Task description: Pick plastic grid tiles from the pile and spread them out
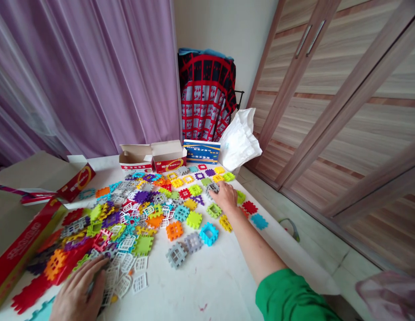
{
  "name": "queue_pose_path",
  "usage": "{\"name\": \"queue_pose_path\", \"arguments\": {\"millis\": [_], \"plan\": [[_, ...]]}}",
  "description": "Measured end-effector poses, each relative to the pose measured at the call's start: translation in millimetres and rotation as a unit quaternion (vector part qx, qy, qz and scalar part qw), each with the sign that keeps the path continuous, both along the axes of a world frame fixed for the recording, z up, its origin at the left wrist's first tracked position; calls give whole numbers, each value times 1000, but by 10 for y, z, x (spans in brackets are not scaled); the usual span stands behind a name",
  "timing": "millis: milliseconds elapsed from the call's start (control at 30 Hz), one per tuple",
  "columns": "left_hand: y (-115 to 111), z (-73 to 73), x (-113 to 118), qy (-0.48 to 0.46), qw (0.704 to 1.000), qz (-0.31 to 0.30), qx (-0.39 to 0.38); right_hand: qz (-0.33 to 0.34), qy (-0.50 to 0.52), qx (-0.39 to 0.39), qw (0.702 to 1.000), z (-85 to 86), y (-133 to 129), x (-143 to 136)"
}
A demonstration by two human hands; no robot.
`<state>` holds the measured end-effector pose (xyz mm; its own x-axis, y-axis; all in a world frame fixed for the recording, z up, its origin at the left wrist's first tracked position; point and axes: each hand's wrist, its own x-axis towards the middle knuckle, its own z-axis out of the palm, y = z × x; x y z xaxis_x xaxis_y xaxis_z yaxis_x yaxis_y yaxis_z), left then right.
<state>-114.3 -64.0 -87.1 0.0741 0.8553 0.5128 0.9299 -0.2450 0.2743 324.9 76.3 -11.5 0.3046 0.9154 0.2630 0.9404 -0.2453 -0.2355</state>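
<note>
Nearest the camera, your left hand point(80, 289) curves narrowly over the near edge of the toy pile point(142, 244), beside white window pieces point(139, 282); you cannot tell whether it holds anything. Rightward across the tabletop point(220, 281), your right hand point(224, 196) touches a grey piece point(211, 189), its grip unclear.
</note>
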Motion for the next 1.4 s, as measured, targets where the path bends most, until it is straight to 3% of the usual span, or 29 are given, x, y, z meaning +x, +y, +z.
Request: {"name": "queue_pose_path", "arguments": {"millis": [333, 500, 633, 767, 1167, 1400], "plan": [[2, 78, 47, 3, 1000, -6, 13, -8, 23, 67, 997, 92, -148, 125], [1, 62, 46, -13, 1000, 12, -5, 45, 18, 167, 985, -86, -741, 473], [8, 30, 19, -7, 1000, -1, -6, 89, -2, 181, 979, -358, -1365, 641], [25, 19, 4, 0, 1000, -6, -3, 89, -25, 167, 982, -522, -1714, 645], [5, 95, 57, 2, 1000, 1, -8, 86, -50, 143, 985, -702, -1773, 616], [0, 119, 63, 8, 1000, -1, -7, 82, -49, 139, 986, -723, -1763, 610]]}}
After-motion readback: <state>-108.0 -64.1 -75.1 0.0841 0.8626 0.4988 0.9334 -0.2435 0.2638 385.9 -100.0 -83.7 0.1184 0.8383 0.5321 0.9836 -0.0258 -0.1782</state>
